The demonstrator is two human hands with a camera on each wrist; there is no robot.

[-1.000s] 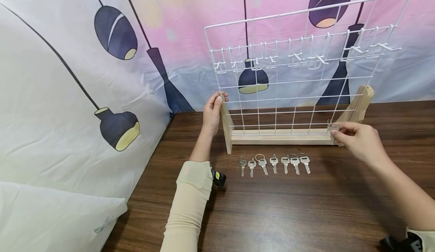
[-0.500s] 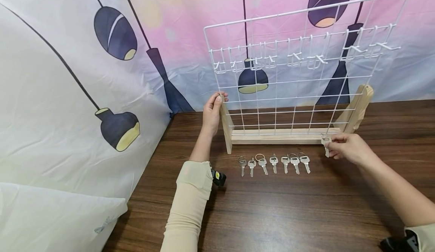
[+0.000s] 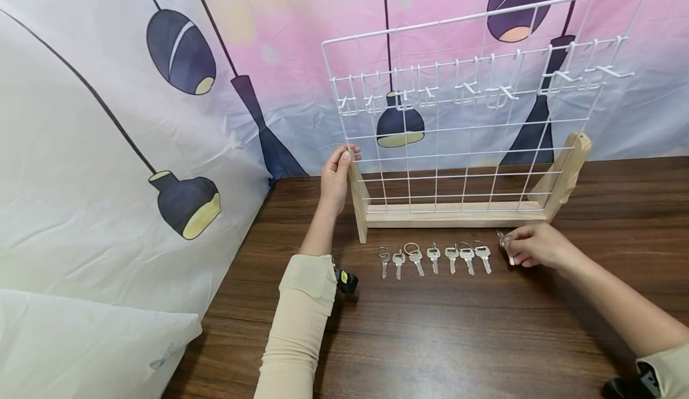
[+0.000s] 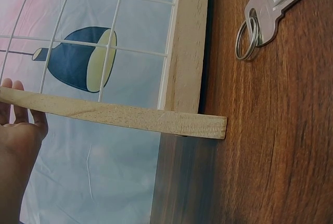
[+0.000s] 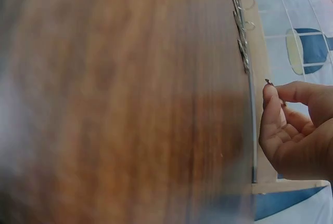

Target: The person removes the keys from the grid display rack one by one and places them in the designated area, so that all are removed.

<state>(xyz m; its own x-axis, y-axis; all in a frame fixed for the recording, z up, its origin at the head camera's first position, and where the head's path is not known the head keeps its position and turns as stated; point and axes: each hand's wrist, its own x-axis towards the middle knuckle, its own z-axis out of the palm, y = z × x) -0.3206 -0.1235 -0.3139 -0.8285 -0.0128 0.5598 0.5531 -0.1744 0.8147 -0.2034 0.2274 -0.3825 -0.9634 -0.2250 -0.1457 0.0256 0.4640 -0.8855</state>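
Observation:
In the head view, my left hand (image 3: 335, 179) holds the upper end of the left wooden upright (image 3: 357, 204) of a white wire grid rack (image 3: 484, 14). The left wrist view shows the fingertips (image 4: 18, 86) of that hand behind the upright. My right hand (image 3: 540, 244) pinches a silver key (image 3: 509, 258) with a ring between thumb and fingers, just over the table in front of the rack's right end. In the right wrist view only a small dark bit of the key (image 5: 268, 82) shows past the fingers. Several silver keys with rings, such as this key (image 3: 433, 255), lie in a row left of it.
White hooks (image 3: 565, 78) hang along an upper wire of the grid. The rack's wooden base bar (image 3: 457, 222) lies close behind the keys. A patterned cloth (image 3: 296, 40) hangs behind the brown table (image 3: 430, 339), and white cloth (image 3: 97, 339) borders its left side.
My right hand has brought the key from the rack's lower right corner down and left toward the row of keys. The left hand has stayed on the upright.

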